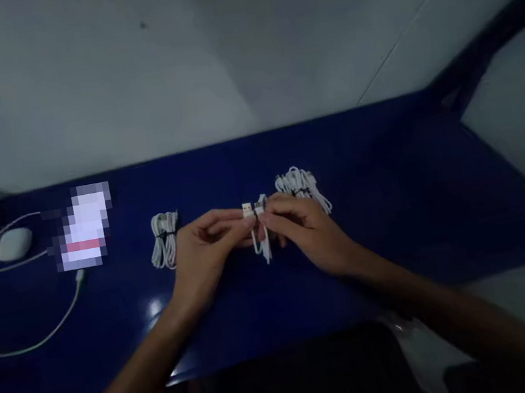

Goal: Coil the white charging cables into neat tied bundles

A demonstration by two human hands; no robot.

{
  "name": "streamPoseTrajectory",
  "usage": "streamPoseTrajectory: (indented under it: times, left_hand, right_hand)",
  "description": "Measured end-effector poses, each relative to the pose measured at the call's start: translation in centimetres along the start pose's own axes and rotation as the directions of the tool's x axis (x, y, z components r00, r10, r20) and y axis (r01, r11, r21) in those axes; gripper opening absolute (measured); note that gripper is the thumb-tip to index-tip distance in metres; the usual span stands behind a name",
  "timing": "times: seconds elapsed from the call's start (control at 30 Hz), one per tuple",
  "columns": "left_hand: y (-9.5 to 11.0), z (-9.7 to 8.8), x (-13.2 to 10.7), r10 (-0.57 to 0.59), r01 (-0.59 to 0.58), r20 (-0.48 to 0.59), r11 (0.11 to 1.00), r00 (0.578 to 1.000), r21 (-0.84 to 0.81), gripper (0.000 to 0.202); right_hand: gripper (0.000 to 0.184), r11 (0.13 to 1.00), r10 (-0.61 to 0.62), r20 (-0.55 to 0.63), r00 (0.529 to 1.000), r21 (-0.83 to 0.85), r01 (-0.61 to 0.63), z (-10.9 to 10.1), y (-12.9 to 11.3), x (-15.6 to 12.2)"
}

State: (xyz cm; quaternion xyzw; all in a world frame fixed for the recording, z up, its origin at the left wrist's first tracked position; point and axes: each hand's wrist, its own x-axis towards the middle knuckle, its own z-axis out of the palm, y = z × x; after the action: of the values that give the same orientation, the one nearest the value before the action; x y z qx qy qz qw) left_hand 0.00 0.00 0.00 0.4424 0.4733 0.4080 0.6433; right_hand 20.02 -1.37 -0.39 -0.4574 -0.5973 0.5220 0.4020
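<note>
Between my two hands a white USB cable (264, 247) is held in a small bundle above the blue table. My left hand (205, 247) pinches it near a USB plug, whose metal end points away from me. My right hand (306, 226) grips the bundle from the other side, thumb and fingertips closed by a second plug end. Left of my left hand lies a coiled white cable bundle (165, 241) with a dark tie. Behind my right hand rests a larger pile of tied white cables (299, 183), partly covered by the hand.
On the left of the blue table (244, 321) lies a lit phone (85, 224), pixelated, with a white charging cable (39, 345) looping from it. A white rounded case (14, 245) sits beside it. A grey wall (120, 79) rises behind the table.
</note>
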Motion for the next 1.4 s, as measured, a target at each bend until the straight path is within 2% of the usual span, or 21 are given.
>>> streamPoseTrajectory:
  times: [0.6, 1.4]
  left_hand:
    - [-0.39, -0.54, 0.08, 0.029, -0.03, -0.067, 1.0, 0.997, -0.009, 0.021]
    - [-0.49, -0.44, 0.07, 0.006, -0.008, -0.055, 1.0, 0.998, -0.025, 0.02]
  right_hand:
    - [0.034, 0.999, 0.036, 0.029, 0.999, 0.017, -0.036, 0.41, 0.63, 0.54]
    - [0.032, 0.999, 0.036, 0.022, 0.999, 0.015, -0.037, 0.34, 0.56, 0.44]
